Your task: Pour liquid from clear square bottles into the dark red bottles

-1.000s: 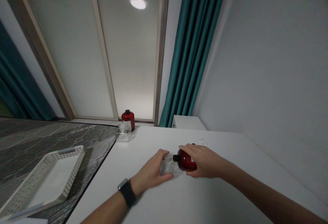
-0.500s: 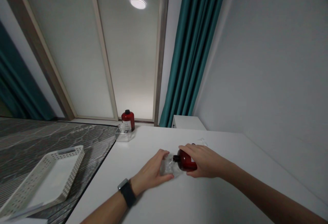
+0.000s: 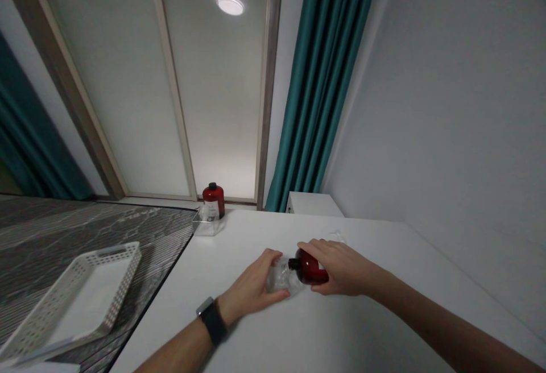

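My right hand [image 3: 339,268] is wrapped round a dark red bottle [image 3: 307,269], which is tipped on its side with its black neck pointing left. That neck is at the rim of a clear plastic container [image 3: 281,275], low over the white table [image 3: 273,339]. My left hand [image 3: 256,287], with a dark watch on the wrist, curves round the container's left side, thumb and fingers gripping it. What the container holds is too blurred to tell. Behind my right hand a bit of clear plastic [image 3: 338,236] shows, mostly hidden.
A second red bottle [image 3: 214,199] with a black cap stands upright at the table's far left corner, behind a small clear box [image 3: 206,227]. Left of the table, a white perforated basket [image 3: 115,287] lies lower down. A white cabinet [image 3: 318,203] stands beyond the far edge.
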Demonstrator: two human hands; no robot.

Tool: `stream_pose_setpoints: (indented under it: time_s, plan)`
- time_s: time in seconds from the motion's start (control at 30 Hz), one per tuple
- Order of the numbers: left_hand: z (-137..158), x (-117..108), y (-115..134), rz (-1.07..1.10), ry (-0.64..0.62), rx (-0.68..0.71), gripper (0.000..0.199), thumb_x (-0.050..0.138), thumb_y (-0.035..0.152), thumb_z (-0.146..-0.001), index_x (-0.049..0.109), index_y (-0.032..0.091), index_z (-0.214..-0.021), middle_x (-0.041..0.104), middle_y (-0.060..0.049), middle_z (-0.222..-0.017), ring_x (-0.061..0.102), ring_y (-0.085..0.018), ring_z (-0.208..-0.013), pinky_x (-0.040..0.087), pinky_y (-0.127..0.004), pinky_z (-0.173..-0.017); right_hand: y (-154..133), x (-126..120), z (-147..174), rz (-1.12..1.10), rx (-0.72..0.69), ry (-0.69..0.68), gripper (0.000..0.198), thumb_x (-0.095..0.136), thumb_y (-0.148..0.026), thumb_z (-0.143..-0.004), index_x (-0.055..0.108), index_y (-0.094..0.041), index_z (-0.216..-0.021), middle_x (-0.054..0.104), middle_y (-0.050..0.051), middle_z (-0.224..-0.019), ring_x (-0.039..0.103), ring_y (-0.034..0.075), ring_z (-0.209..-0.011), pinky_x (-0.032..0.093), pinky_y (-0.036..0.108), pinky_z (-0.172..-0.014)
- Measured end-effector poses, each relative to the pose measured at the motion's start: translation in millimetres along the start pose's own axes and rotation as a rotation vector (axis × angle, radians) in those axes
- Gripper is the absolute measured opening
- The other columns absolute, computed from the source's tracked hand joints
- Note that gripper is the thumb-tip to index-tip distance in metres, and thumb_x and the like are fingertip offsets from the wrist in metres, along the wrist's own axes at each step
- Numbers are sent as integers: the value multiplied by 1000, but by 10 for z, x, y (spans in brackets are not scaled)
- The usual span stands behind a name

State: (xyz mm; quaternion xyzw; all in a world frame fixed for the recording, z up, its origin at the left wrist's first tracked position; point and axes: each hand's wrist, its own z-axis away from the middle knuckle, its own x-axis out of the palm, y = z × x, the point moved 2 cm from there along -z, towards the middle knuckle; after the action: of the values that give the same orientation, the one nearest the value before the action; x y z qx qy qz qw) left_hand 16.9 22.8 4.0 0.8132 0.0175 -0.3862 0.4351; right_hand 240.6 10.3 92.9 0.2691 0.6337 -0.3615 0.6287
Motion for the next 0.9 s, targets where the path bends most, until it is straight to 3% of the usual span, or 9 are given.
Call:
stream_pose_setpoints:
  time_s: [0.9]
  plan:
    - [3, -1, 9, 17, 5, -10, 64, 75, 23, -78, 40, 20, -132, 55, -10, -122, 57, -26, -111, 49, -43, -99, 2, -20, -17, 5, -12, -6, 75, 74, -32, -74, 47, -17, -142, 65, 16, -125, 63, 35, -111, 48, 46, -94]
